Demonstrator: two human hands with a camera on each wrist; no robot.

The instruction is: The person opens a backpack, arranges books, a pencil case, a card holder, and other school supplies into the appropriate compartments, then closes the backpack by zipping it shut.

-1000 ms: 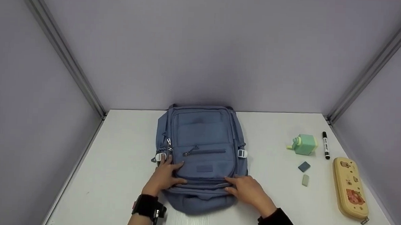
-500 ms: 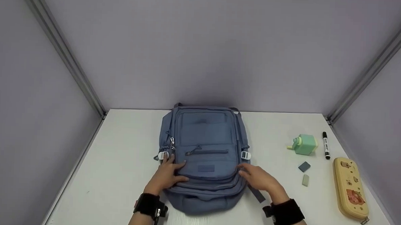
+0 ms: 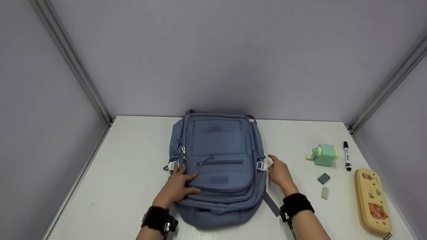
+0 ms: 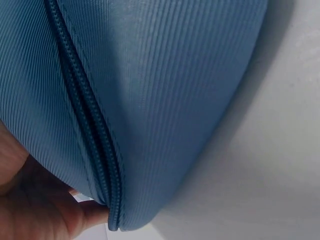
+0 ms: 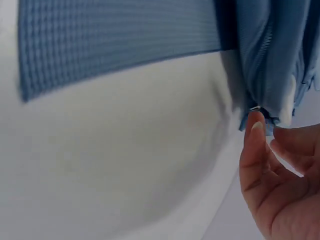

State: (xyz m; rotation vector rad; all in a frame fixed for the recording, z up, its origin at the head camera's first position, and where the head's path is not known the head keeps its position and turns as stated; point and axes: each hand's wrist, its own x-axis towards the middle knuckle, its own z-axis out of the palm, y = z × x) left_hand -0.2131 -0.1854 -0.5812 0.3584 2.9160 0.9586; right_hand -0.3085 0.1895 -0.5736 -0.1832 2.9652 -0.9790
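Head view. Backpack (image 3: 217, 167), blue, flat on the white table (image 3: 124, 181), centre, top toward 12 o'clock; all visible zips closed, contents not visible. Left hand (image 3: 177, 187) rests on the backpack's lower left front at 7 o'clock, fingers spread and fairly straight, just below the left white buckle (image 3: 172, 165). Right hand (image 3: 279, 171) at the backpack's 3 o'clock edge, fingers loosely extended, tips at the right buckle (image 3: 261, 165); whether it pinches anything cannot be told here. Grey strap (image 3: 271, 204) trails from the backpack toward 5 o'clock, beside the right wrist. Black bands on both wrists. Well apart, at the table's 3 o'clock side: green sharpener (image 3: 323, 154), black marker (image 3: 347, 155) just beside it, dark eraser (image 3: 323, 178), pale eraser (image 3: 325, 192), yellow pencil case (image 3: 372, 201), closed, contents hidden.

Left wrist view. Backpack (image 4: 150, 90) fabric fills the frame, ribbed, closed zip (image 4: 85, 120) running down it. Left hand (image 4: 35, 210) at 7 o'clock, pressed against the fabric.

Right wrist view. Right hand (image 5: 280, 175) at 4 o'clock, fingers (image 5: 252, 137) relaxed and gently curved, one tip touching the backpack (image 5: 265, 50) edge near a small metal piece; holds nothing. Strap (image 5: 115, 40) lies across the table (image 5: 125, 165) at 11 o'clock.
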